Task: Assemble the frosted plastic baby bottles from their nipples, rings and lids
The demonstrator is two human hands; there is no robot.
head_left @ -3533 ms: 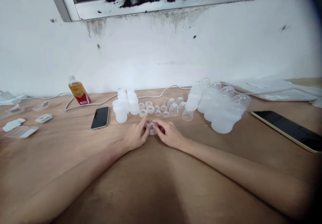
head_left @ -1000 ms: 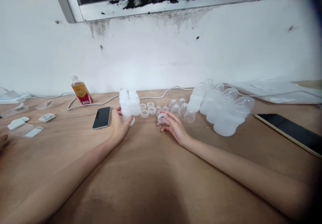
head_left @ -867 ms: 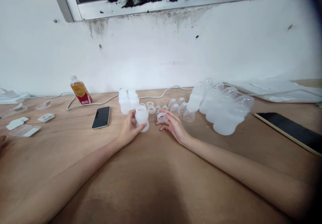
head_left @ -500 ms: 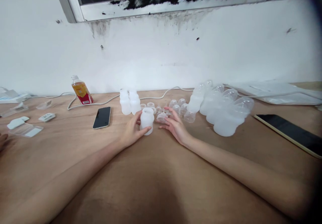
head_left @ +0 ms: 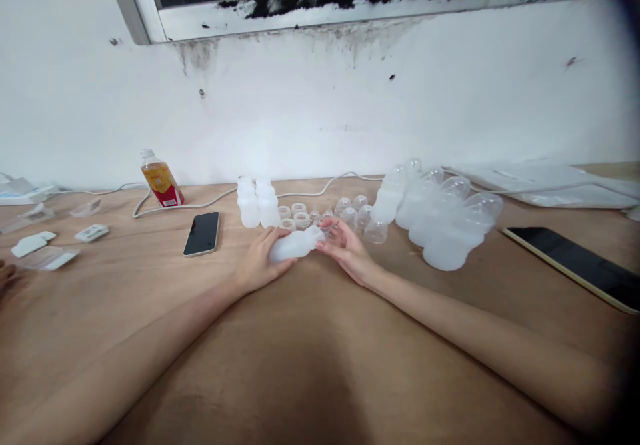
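My left hand (head_left: 263, 258) is wrapped round a milky white plastic bottle (head_left: 294, 245), tilted almost onto its side, its mouth pointing right. At that mouth, my right hand (head_left: 350, 251) pinches a small clear piece (head_left: 325, 231); fingers partly cover it, and I cannot tell whether it is on the bottle. Just behind my hands lie several whitish rings (head_left: 301, 219), small clear nipple-like pieces (head_left: 315, 217) and clear dome caps (head_left: 376, 231). Two white bottles (head_left: 249, 203) stand behind my left hand. Several dome-capped bottles (head_left: 447, 235) stand in rows at the right.
A phone (head_left: 201, 234) and a drink bottle (head_left: 163, 179) are at the left, with a white cable (head_left: 345, 177) along the back. Another phone (head_left: 575, 265) lies right, before a plastic bag (head_left: 540, 185). Small packets (head_left: 47, 258) lie far left near another person's hand (head_left: 6, 275).
The bottle in my left hand has gone from upright to tilted, mouth to the right. My right hand has brought the clear piece up to that mouth, fingers closer together.
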